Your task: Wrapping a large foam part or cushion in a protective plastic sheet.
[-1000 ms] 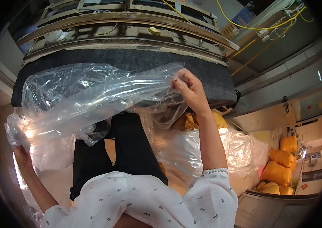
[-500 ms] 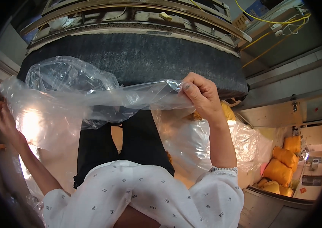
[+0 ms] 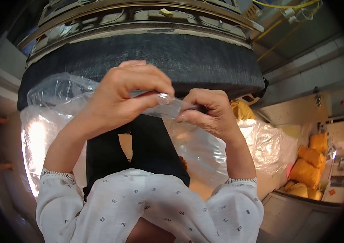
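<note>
Dark work surface point(image 3: 155, 56), 12 o'clock. I see clear plastic film point(image 3: 68, 91) from 10 o'clock to centre; orange bundles point(image 3: 305, 174), 4 o'clock. Left hand point(image 3: 133, 91), inward of 10, pinches film; right hand point(image 3: 210, 111), 3 o'clock, grips it nearby.

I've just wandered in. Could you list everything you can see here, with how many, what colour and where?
Thin clear plastic film: at least one piece, colourless, between both hands and leftward
Long cloth-like surface: one, dark grey, ahead
Long wooden rail: one, brown, top
Small lump: one, yellow, top centre
Cable: at least one, yellow, upper right
Shiny plastic sheeting: count unclear, clear, right of the legs
Bulging bundles: several, orange-yellow, far right
Trousers: one pair, black, centre
Patterned top: one, white, bottom
Left hand: one, bare, centre, fingers pinching film
Right hand: one, bare, right of centre, fingers pinching film
</note>
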`<control>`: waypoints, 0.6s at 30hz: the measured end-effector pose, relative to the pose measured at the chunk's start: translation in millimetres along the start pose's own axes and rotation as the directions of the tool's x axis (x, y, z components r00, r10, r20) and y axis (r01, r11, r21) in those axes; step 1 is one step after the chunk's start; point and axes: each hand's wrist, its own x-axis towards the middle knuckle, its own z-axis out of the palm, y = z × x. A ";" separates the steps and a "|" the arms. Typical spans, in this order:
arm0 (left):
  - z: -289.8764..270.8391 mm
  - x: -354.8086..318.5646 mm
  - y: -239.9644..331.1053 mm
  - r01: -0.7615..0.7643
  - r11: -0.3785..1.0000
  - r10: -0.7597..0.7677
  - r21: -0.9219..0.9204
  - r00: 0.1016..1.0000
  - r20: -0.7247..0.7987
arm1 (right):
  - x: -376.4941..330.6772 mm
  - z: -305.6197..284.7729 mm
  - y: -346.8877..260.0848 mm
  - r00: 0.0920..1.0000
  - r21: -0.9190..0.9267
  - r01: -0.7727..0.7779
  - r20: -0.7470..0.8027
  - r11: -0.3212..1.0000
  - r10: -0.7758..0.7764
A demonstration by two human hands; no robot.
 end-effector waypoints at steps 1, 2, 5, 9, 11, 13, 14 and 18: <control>1.5 -1.1 2.8 0.131 0.939 -0.143 -0.317 0.990 -0.015 | -1.0 1.0 7.5 0.997 -0.028 0.074 0.013 0.997 -0.073; -2.1 -6.3 1.6 0.111 0.896 -0.151 -0.431 0.987 -0.061 | -2.8 6.4 20.5 0.998 -0.022 0.067 -0.015 0.997 -0.068; -31.0 -15.5 5.4 -0.104 0.771 -0.251 -0.628 0.857 -0.451 | -36.5 20.6 94.3 0.978 -0.105 -0.152 0.131 0.983 0.165; -121.6 -23.3 -19.3 0.028 0.991 -0.122 -0.128 0.563 -0.817 | -141.6 31.8 225.9 0.796 -0.603 -0.412 0.127 0.683 0.592; -168.1 -55.2 -79.1 0.169 0.983 -0.060 0.069 0.653 -0.755 | -220.1 -4.6 286.4 0.467 -0.793 -0.548 -0.024 0.268 0.884; -196.2 -95.1 -123.5 0.341 0.938 -0.158 0.057 0.568 -0.808 | -283.0 -67.5 303.9 0.473 -0.711 -0.702 -0.413 0.049 0.778; -216.1 -132.1 -145.6 0.456 0.887 -0.232 0.070 0.572 -0.787 | -287.8 -102.6 291.4 0.419 -0.549 -0.836 -0.616 0.018 0.667; -261.0 -244.0 -240.3 0.605 0.765 -0.176 0.222 0.528 -0.831 | -192.4 -208.3 172.6 0.522 -0.528 -0.844 -0.849 -0.097 0.074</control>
